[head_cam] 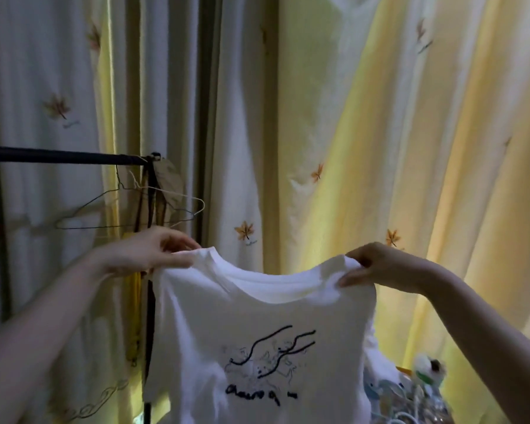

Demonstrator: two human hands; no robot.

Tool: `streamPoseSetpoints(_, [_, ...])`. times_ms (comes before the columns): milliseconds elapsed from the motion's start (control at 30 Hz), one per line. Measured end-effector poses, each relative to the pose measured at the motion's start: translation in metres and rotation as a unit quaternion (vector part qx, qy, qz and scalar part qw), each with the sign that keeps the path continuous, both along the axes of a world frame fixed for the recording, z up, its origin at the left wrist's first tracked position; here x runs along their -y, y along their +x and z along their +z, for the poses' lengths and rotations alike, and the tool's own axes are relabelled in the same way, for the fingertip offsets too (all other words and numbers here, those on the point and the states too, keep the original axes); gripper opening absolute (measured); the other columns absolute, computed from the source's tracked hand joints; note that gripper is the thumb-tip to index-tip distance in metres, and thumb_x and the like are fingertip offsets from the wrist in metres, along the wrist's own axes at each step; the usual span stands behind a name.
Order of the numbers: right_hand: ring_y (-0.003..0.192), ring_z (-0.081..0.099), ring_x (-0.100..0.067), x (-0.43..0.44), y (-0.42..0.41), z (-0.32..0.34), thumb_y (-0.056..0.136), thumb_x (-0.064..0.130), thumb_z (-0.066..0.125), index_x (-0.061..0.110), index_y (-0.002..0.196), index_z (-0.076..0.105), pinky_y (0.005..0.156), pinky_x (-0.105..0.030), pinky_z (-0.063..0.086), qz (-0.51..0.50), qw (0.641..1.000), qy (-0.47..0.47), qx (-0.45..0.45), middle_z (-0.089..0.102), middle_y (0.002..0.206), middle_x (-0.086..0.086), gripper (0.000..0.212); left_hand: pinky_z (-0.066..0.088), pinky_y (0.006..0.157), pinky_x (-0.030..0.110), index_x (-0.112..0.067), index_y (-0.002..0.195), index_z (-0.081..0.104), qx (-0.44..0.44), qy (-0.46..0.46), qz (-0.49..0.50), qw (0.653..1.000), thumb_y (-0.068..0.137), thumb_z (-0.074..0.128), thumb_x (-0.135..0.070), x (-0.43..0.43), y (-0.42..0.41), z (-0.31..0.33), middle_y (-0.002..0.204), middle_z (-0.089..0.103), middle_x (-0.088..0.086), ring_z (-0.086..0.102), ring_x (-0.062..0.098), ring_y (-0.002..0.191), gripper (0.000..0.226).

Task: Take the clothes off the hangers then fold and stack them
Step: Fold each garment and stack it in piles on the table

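Observation:
A white T-shirt (257,338) with a black line drawing and lettering on its front hangs spread in the air before me. My left hand (147,252) pinches its left shoulder beside the neckline. My right hand (377,266) pinches the right shoulder. The shirt's lower hem runs out of the bottom of the view. Two bare wire hangers (129,209) hang on a dark rail (62,157) at the left, behind my left hand.
Pale curtains (364,133) with orange leaf prints fill the background. A dark upright post (150,316) of the rack stands behind the shirt's left edge. Blurred colourful items and a white soft toy (426,374) lie at the lower right.

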State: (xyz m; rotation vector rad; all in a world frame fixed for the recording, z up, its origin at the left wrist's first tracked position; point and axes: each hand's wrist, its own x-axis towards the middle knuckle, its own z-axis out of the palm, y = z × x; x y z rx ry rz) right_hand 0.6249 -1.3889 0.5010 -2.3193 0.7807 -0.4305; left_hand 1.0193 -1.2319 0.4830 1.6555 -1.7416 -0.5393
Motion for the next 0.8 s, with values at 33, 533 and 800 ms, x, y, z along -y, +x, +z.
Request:
streamPoseSetpoints(33, [0.099,0.065,-0.037,0.002,-0.004,0.002,0.075,0.037,0.075,0.000,0.100,0.070,0.091,-0.048,0.051,0.029,0.999,0.025,-0.006,0.070,0.103,-0.021,0.045,0.051,0.078,0.016,-0.039,0.104,0.068,0.006,-0.006,-0.005,1.000,0.077,0.070,-0.039,-0.001,-0.002,0.000,0.105,0.069,-0.017,0.064,0.002,0.098,0.027])
streamPoseSetpoints(533, [0.055,0.042,-0.014,0.004,0.001,-0.005,0.073,0.055,0.071,0.000,0.060,0.058,0.053,-0.027,0.031,-0.103,0.976,-0.052,0.186,0.047,0.058,-0.006,0.058,0.051,0.069,0.022,-0.034,0.093,0.070,-0.134,-0.122,0.011,0.983,0.060,0.066,-0.077,0.016,-0.012,-0.008,0.093,0.072,-0.006,0.068,0.009,0.085,0.055])
streamPoseSetpoints(800, [0.048,0.050,-0.010,-0.031,0.046,-0.051,0.084,0.046,0.064,0.012,0.064,0.064,0.049,-0.021,0.035,-0.199,0.948,0.086,0.233,0.055,0.054,-0.001,0.039,0.041,0.053,0.018,-0.021,0.080,0.064,-0.224,-0.117,0.170,0.952,0.092,0.058,-0.032,0.020,-0.077,-0.053,0.068,0.066,-0.009,0.061,0.004,0.066,0.018])
